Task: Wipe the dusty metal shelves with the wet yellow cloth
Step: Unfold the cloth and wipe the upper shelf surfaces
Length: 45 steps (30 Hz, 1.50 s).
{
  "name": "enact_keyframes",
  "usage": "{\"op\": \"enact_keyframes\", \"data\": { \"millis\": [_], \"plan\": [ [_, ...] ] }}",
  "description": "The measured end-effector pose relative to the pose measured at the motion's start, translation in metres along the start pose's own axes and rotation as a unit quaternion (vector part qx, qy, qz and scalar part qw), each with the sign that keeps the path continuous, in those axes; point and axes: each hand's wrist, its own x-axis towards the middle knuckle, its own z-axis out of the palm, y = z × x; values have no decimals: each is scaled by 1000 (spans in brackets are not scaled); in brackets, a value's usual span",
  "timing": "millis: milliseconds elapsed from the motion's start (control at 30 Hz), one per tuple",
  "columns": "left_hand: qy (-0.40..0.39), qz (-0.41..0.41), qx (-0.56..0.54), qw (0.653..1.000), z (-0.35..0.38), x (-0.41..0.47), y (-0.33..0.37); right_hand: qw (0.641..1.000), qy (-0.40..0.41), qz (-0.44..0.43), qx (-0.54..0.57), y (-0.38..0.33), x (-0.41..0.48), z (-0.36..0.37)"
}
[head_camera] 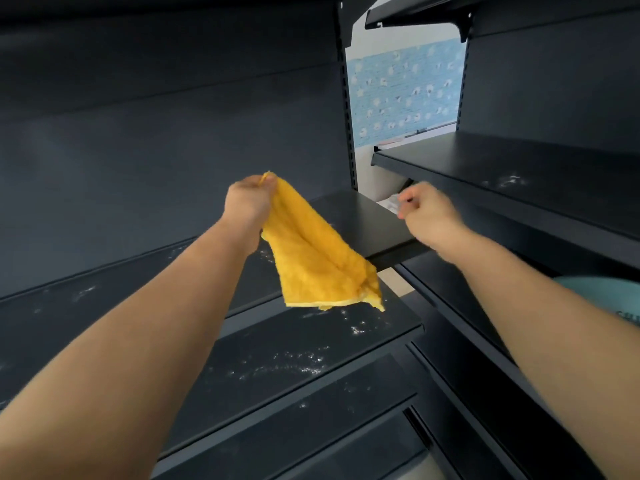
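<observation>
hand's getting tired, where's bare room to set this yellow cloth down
The dark metal shelf end between left hand and right hand is bare. So is the upper right shelf, bar white dust. Nowhere crowded.

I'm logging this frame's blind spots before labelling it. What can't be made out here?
Head view only:
Right hand: motion-blurred fingertips; whether they pinch anything is unclear.
Teal rounded object: cut off by the frame's right edge.
White item between the dark metal shelves: mostly hidden behind the right hand.
Yellow cloth, held by the left hand: wetness not visible.
</observation>
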Motion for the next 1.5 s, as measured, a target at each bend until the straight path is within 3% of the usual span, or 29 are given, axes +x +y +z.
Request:
{"op": "enact_keyframes", "data": {
  "millis": [33, 100, 167, 267, 400, 467, 533, 600, 733, 867, 933, 1033, 1100, 1133, 1200, 1300, 1400, 1433, 1500],
  "plan": [
    [-19, -23, -29, 999, -3, 6, 2, 1000, -23, -6, 10, -9, 5, 0],
    [-69, -45, -82, 993, -4, 8, 10, 988, -146, -40, 4, -29, 4, 13],
    [-100, -22, -92, 990, -2, 11, 17, 964, -245, -82, -65, -43, -9, 35],
    [-78, 19, -87, 993, -3, 16, 25, 954, -259, -96, -115, -50, -16, 54],
    [-56, 17, -118, 991, -17, 28, 24, 923, -375, -8, 91, -62, -16, 58],
    [-50, 4, -128, 991, -22, 33, 22, 937, -342, -40, 60, -68, -19, 69],
    [-47, -3, -142, 989, -27, 37, 20, 950, -257, -136, -117, -67, -19, 82],
    [-42, -11, -169, 985, -33, 40, 20, 942, -193, -165, -221, -70, -18, 86],
    [-57, -23, -233, 971, -45, 43, 23, 951, -203, -149, -180, -85, -15, 92],
    [-43, 5, -234, 971, -54, 48, 24, 961, -76, -177, -199, -84, -21, 106],
    [8, 15, -180, 984, -64, 58, 17, 966, -51, -166, -192, -86, -15, 99],
    [81, 30, -52, 995, -79, 72, -2, 988, -100, -100, -58, -94, -3, 77],
    [62, 34, 38, 997, -86, 78, -14, 984, -127, -95, -80, -96, 3, 71],
    [49, 31, 58, 997, -87, 79, -17, 985, -100, -92, -106, -95, 8, 70],
    [36, 32, 17, 999, -86, 80, -20, 992, 9, -83, -91, -99, 16, 70],
    [12, 66, -156, 985, -83, 79, -14, 988, 107, -111, 1, -111, 23, 72],
    [-9, 80, -194, 978, -86, 76, -16, 985, 82, -147, 40, -108, 23, 69],
    [-21, 64, -151, 986, -89, 73, -21, 989, 43, -144, 11, -101, 22, 68],
    [-94, 8, 39, 995, -95, 66, -36, 986, -59, -119, -103, -80, 18, 69]
  ]
}}
